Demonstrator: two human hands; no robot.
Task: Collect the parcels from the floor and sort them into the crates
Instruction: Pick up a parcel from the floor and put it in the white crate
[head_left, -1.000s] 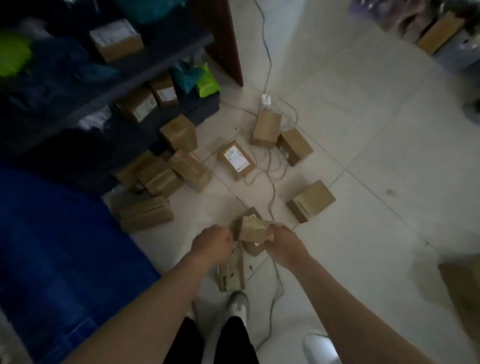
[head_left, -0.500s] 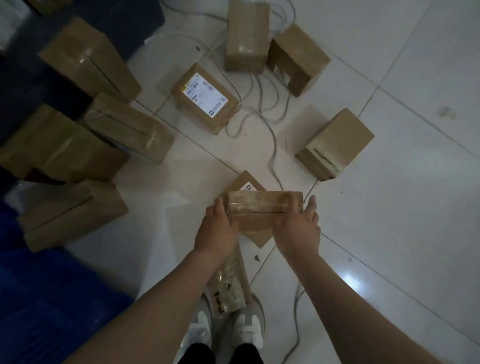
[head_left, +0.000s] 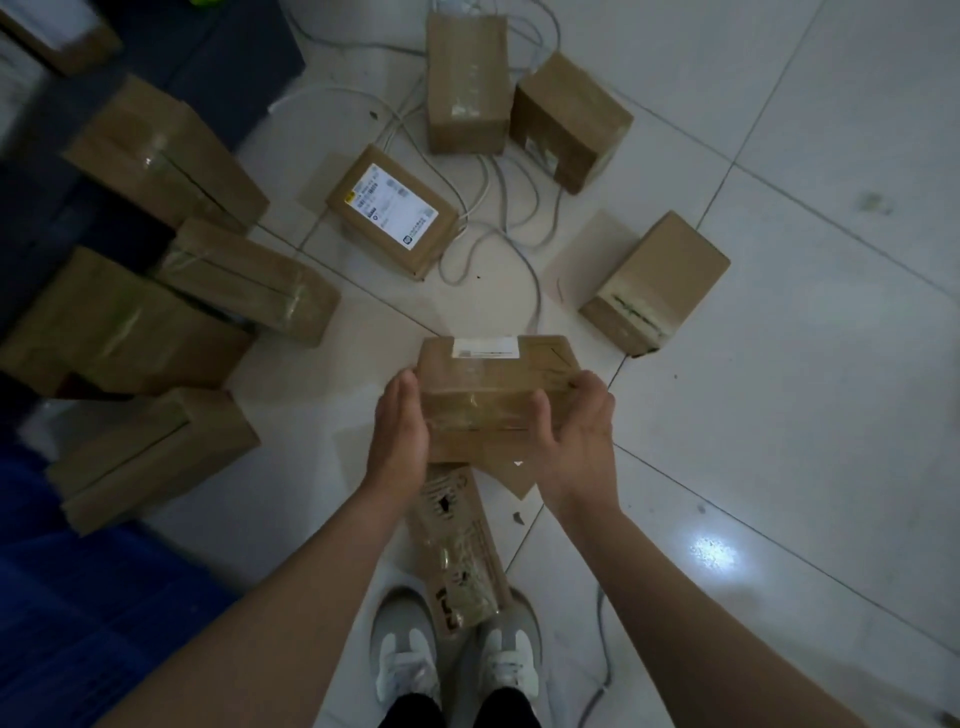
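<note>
Head view only. Held parcel (head_left: 496, 395) clamped between left hand (head_left: 397, 434) and right hand (head_left: 576, 431), palms pressed on opposite short ends, fingers wrapped to the far side; likely a squeeze grip because taped cardboard offers no handle. Carried level, above the floor (head_left: 779, 389), directly ahead of the shoes (head_left: 457, 660). White label strip on its far top edge, print too small to read; clear tape across the top. Just below the held parcel: a flat packet (head_left: 460, 545) with dark printed marks, not legible, lying on the floor and reaching to the shoes. Up and left of the held parcel: labelled box (head_left: 392, 213), white shipping sticker face-up with a yellow spot and a small square logo, text unreadable. Right of the held parcel: box on its side (head_left: 654, 283), taped seam facing the camera. Far side: two more boxes (head_left: 519, 98) over loose white cable (head_left: 519, 249). Left of the held parcel: heap of taped boxes (head_left: 171, 291) leaning on each other. Blue mass (head_left: 78, 597) at lower left, possibly a crate, cannot confirm. Judgement: one parcel picked, most not yet collected.
</note>
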